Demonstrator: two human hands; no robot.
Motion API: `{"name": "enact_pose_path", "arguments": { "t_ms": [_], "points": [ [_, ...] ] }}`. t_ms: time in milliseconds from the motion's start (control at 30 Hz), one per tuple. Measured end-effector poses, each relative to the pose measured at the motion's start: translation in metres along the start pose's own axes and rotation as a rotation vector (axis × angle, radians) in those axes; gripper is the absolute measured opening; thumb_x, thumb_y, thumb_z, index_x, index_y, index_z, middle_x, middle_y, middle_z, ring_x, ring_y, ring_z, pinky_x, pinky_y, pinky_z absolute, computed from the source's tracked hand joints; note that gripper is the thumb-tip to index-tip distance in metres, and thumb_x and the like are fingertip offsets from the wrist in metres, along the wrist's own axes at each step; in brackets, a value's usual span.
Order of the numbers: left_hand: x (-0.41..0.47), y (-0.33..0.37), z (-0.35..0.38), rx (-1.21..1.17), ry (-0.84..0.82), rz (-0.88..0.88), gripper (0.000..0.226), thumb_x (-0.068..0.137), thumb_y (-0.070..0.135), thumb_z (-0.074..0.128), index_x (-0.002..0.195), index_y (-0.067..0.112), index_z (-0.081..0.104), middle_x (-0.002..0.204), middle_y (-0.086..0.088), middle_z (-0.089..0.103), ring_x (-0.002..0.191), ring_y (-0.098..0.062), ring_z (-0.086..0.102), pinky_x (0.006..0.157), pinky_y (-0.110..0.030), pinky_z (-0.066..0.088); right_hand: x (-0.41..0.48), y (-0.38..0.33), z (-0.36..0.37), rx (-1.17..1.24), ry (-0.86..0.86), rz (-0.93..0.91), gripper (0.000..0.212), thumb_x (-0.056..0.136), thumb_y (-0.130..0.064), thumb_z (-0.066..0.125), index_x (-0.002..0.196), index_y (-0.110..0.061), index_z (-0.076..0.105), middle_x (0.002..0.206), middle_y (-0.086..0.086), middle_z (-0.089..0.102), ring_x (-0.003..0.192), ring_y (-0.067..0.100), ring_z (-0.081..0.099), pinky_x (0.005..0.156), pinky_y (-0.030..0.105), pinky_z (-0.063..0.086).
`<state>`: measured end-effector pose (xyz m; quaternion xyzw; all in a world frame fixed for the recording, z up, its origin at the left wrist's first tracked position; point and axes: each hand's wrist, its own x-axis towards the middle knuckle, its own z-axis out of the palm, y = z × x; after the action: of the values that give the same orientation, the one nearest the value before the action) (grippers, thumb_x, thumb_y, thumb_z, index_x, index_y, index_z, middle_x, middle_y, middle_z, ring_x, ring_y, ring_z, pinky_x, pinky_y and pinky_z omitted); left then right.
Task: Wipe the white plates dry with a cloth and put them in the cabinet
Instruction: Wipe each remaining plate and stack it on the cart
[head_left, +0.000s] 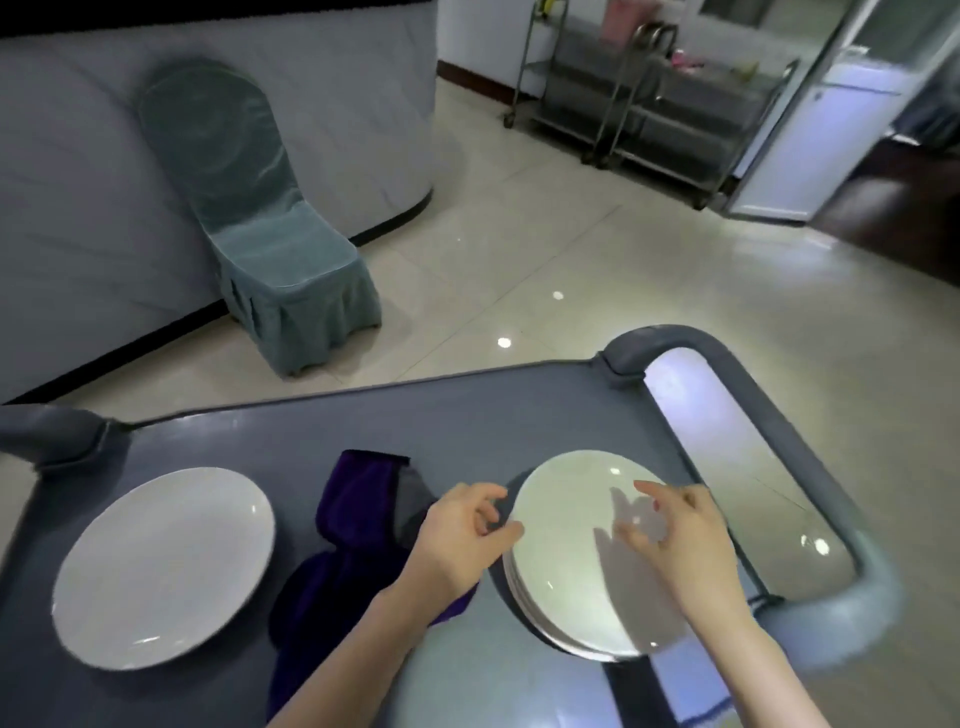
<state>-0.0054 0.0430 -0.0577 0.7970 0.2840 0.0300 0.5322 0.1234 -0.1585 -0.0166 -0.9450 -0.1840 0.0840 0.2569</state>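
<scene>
Left hand and right hand, fingers loosely curled, over plate stack on grey cart; tiled floor.

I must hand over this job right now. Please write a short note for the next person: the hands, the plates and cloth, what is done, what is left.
Left hand: at the left rim of the stack of white plates, fingers curled; whether it grips the rim I cannot tell.
Right hand: open, over the stack, holding nothing.
Things: the stack stands at the right of the grey cart; the purple cloth lies beside it, in no hand; a single white plate lies apart at the left.
Done: unclear whether the single plate is wiped.
Left: wipe the plates, put all in the cabinet.
</scene>
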Motion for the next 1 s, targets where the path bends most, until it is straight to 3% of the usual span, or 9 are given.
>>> {"name": "enact_pose_path", "arguments": {
  "t_ms": [67,167,333,467,567,667,767,833,1000],
  "points": [
    [0.005,0.007,0.016,0.096,-0.036,-0.012,0.045,0.082,0.031,0.075,0.123,0.031,0.060,0.102,0.004,0.057,0.086,-0.010,0.061,0.088,-0.028,0.050,-0.002,0.022,-0.010,-0.023,0.002,0.067,0.060,0.076,-0.022,0.086,0.131,-0.016,0.063,0.104,0.003,0.045,0.095,0.022,0.048,0.082,0.031,0.042],
    [0.007,0.010,0.031,0.142,-0.019,-0.035,0.049,0.080,0.024,0.073,0.126,0.029,0.057,0.101,0.000,0.054,0.079,-0.005,0.057,0.082,-0.023,0.046,-0.005,0.042,-0.017,-0.037,-0.045,0.153,0.065,0.075,-0.026,0.085,0.135,-0.020,0.059,0.104,0.004,0.043,0.099,0.028,0.050,0.085,0.034,0.045],
    [0.001,0.008,0.040,0.042,0.024,-0.064,0.050,0.080,0.009,0.068,0.126,0.025,0.057,0.093,-0.003,0.064,0.091,-0.018,0.062,0.087,-0.035,0.052,-0.009,0.050,-0.018,0.083,-0.139,0.244,0.075,0.076,-0.021,0.083,0.141,-0.029,0.046,0.109,0.005,0.042,0.090,0.023,0.054,0.073,0.028,0.037],
    [-0.001,0.011,0.041,-0.062,0.026,-0.123,0.052,0.080,0.005,0.066,0.123,0.031,0.057,0.071,0.005,0.067,0.079,-0.011,0.066,0.073,-0.019,0.052,-0.006,0.050,-0.019,0.123,-0.153,0.253,0.075,0.076,-0.016,0.081,0.141,-0.025,0.045,0.112,0.013,0.053,0.090,0.019,0.046,0.071,0.027,0.033],
    [-0.001,0.013,0.036,-0.130,0.069,-0.118,0.055,0.079,0.004,0.066,0.121,0.038,0.058,0.069,0.003,0.068,0.074,-0.006,0.066,0.075,-0.020,0.054,-0.003,0.048,-0.021,0.167,-0.140,0.238,0.076,0.075,-0.016,0.083,0.141,-0.021,0.047,0.112,0.014,0.058,0.101,0.024,0.051,0.076,0.027,0.036],
    [-0.003,0.012,0.022,-0.242,0.104,-0.140,0.056,0.077,0.001,0.068,0.117,0.039,0.063,0.070,-0.001,0.067,0.077,-0.014,0.069,0.078,-0.034,0.060,0.001,0.040,-0.022,0.293,-0.126,0.189,0.056,0.076,-0.014,0.081,0.128,-0.021,0.059,0.110,0.008,0.066,0.105,0.025,0.059,0.081,0.029,0.043],
    [-0.010,0.004,0.002,-0.429,0.123,-0.165,0.053,0.077,-0.006,0.071,0.113,0.034,0.068,0.074,-0.006,0.066,0.071,-0.016,0.068,0.062,-0.026,0.056,0.003,0.024,-0.014,0.594,-0.142,0.168,0.033,0.084,-0.015,0.073,0.107,-0.037,0.065,0.097,-0.005,0.073,0.086,0.009,0.070,0.068,0.021,0.051],
    [-0.019,-0.004,-0.012,-0.478,0.162,-0.178,0.051,0.077,-0.004,0.073,0.110,0.035,0.068,0.084,-0.010,0.068,0.078,-0.019,0.070,0.062,-0.025,0.056,0.003,0.008,-0.001,0.724,-0.171,0.161,0.030,0.090,-0.020,0.067,0.109,-0.043,0.061,0.099,-0.012,0.072,0.081,0.001,0.069,0.063,0.018,0.052],
    [-0.049,-0.039,-0.047,-0.587,0.234,-0.184,0.036,0.088,0.008,0.068,0.113,0.033,0.070,0.086,-0.012,0.070,0.085,-0.022,0.071,0.070,-0.032,0.060,0.004,-0.037,0.045,0.898,-0.269,0.223,0.022,0.099,-0.024,0.055,0.117,-0.033,0.063,0.112,-0.001,0.073,0.102,0.024,0.071,0.093,0.050,0.056]
  ]
}}
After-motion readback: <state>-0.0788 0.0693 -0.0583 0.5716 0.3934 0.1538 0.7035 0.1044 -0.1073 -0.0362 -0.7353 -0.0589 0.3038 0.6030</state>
